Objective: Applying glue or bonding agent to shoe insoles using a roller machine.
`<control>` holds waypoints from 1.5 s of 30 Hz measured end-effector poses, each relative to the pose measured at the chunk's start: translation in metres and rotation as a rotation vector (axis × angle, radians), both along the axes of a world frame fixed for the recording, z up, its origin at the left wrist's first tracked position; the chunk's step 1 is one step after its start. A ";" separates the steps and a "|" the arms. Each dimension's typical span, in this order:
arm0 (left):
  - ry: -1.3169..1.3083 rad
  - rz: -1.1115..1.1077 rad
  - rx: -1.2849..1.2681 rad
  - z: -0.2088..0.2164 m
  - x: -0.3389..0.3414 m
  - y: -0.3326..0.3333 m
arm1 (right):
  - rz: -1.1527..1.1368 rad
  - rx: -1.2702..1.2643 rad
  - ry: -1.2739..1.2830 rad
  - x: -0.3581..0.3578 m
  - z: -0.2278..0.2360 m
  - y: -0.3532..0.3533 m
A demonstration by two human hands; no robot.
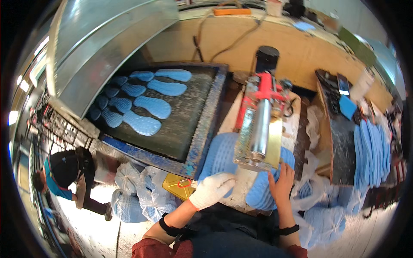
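Two stacks of blue shoe insoles lie side by side before me, the left stack (218, 150) and the right stack (261, 191). My left hand (214, 189), in a white knit glove, has its fingers pressed together over the near end of the left stack, closed on an insole; its fingertips are partly hidden. My bare right hand (282, 185) lies along the right edge of the right stack, thumb and fingers spread. Just beyond my hands, a machine with a shiny metal roller (260, 127) and red bracket (265, 88) stands over both stacks and hides part of them.
At left, rows of insoles (152, 106) lie on a dark, blue-framed bed (195, 148) beneath a metal hood (116, 38). Bagged insoles (129, 204) and a yellow tin (174, 185) sit below. More insoles (372, 152) stand on the right shelf (342, 155). A person (71, 176) is at lower left.
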State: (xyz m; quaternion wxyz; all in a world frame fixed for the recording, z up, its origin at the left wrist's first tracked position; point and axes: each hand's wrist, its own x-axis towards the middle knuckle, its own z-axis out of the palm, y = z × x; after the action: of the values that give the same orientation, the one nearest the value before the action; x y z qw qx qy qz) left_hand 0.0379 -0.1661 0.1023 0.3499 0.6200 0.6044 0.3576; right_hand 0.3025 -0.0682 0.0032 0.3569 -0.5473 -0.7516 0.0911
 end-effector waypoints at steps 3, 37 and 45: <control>-0.006 0.228 0.022 0.020 -0.031 -0.003 | 0.004 0.022 -0.211 -0.013 0.008 0.010; -0.275 0.311 -0.157 0.014 -0.036 0.120 | 0.057 -0.232 -0.131 -0.011 -0.020 0.026; 0.107 0.223 0.031 0.039 -0.016 0.147 | 0.051 -0.052 -0.236 -0.020 -0.034 0.013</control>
State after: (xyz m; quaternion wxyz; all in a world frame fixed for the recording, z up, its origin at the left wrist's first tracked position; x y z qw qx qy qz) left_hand 0.0215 -0.0195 0.1414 0.2657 0.5723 0.6819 0.3700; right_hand 0.2829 -0.0547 -0.0303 0.2490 -0.5438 -0.7995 0.0548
